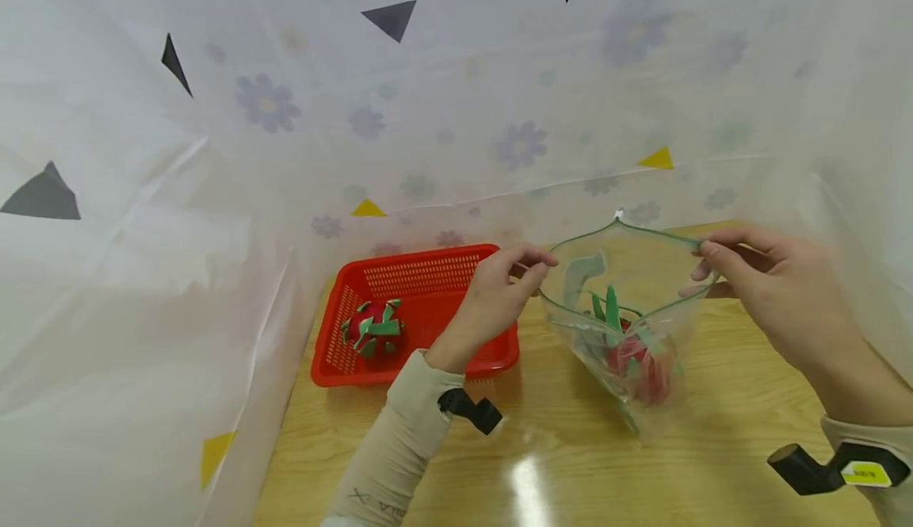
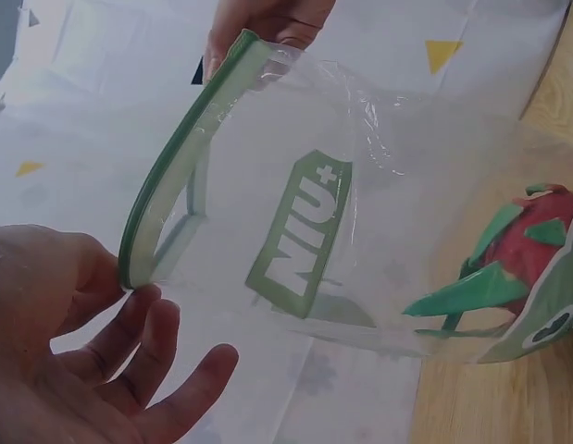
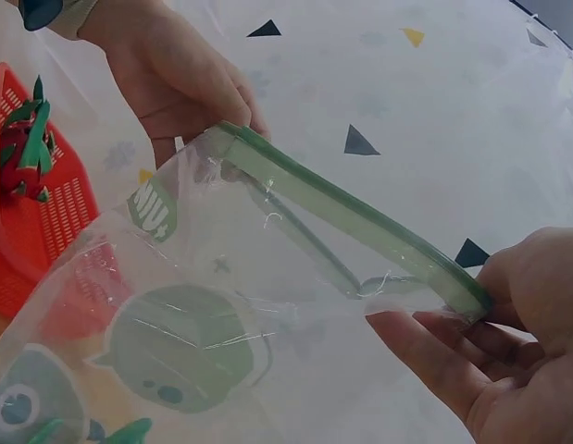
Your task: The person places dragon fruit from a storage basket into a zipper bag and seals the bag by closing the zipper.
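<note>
A clear zip bag point(image 1: 586, 338) with a green-edged mouth is held up over the table, its opening spread wide. My left hand point(image 1: 495, 288) pinches the left end of the rim between thumb and forefinger, the other fingers loosely bent in the left wrist view. At the opposite end, my right hand point(image 1: 788, 293) pinches the rim too. Inside the bag lies a red dragon fruit point(image 1: 640, 364) with green leaf tips, seen through the plastic. Green printing point(image 2: 300, 236) marks the bag's side. Another dragon fruit point(image 1: 372, 327) sits in the red basket point(image 1: 431, 313), left of my left hand.
The basket stands at the back left of the wooden table point(image 1: 492, 463), with my left forearm passing over its right front corner. A pale patterned sheet point(image 1: 442, 75) hangs behind the table and along its left side.
</note>
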{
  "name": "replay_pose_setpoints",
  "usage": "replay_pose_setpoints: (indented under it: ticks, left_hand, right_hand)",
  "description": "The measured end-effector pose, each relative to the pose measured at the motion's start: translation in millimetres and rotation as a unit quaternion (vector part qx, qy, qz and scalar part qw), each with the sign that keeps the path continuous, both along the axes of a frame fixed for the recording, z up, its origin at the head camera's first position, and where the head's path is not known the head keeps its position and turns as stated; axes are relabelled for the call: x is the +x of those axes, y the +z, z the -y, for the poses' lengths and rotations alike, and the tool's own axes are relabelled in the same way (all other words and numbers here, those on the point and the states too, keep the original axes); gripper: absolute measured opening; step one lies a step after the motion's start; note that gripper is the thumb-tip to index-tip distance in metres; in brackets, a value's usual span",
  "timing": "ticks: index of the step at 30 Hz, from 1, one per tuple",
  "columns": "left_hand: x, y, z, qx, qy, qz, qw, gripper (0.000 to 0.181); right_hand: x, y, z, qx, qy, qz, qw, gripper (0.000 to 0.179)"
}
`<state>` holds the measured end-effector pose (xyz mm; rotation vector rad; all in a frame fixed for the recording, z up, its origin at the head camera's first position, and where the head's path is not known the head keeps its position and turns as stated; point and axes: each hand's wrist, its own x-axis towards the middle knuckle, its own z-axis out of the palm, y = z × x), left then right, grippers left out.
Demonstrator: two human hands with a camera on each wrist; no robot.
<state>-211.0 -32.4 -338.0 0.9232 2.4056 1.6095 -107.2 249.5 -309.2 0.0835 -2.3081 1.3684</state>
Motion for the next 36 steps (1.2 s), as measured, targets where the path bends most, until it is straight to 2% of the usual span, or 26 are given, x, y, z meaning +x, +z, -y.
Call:
replay_pose_setpoints:
  ticks: [4,9,16,18,20,24,26,31,36]
  left_hand:
    - [-2.1,-3.3,11.5,0.003,-0.001,0.016,0.9999,0.021]
    - [-6.3,-9.1,23.3,-0.009,0.013,0.008,0.9998,0.021]
    - [-14.8,-24.3,47.3,-0.031,0.062,0.015,0.9975,0.021]
    - [-19.8,-28.2,56.7,-0.039,0.083,0.009,0.9958,0.021]
    - [-26.9,-31.7,68.3,-0.050,0.105,-0.012,0.9931,0.020]
    - [-46.4,-39.8,97.2,-0.097,0.158,-0.077,0.9796,0.020]
    - [-55.3,-42.9,113.3,-0.123,0.182,-0.092,0.9713,0.022]
    - [-70.7,-49.2,150.6,-0.171,0.226,-0.081,0.9556,0.027]
    - [-78.0,-57.0,179.0,-0.234,0.238,-0.070,0.9400,0.034]
  right_hand:
    - [-4.5,-3.3,6,-0.007,0.024,-0.001,0.9997,0.018]
    - [-3.7,-8.1,5,-0.010,0.024,0.014,0.9996,0.019]
    - [1.5,-10.8,2,-0.013,0.029,0.027,0.9991,0.022]
    - [2.6,-11.2,1,-0.013,0.029,0.027,0.9991,0.023]
    - [3.5,-11.7,1,-0.014,0.029,0.028,0.9991,0.023]
    - [5.6,-12.9,1,-0.027,0.030,0.032,0.9987,0.023]
    - [7.0,-13.3,1,-0.031,0.029,0.035,0.9985,0.022]
    - [9.4,-13.4,2,-0.029,0.020,0.040,0.9986,0.022]
    - [11.0,-12.7,3,-0.027,0.018,0.031,0.9990,0.022]
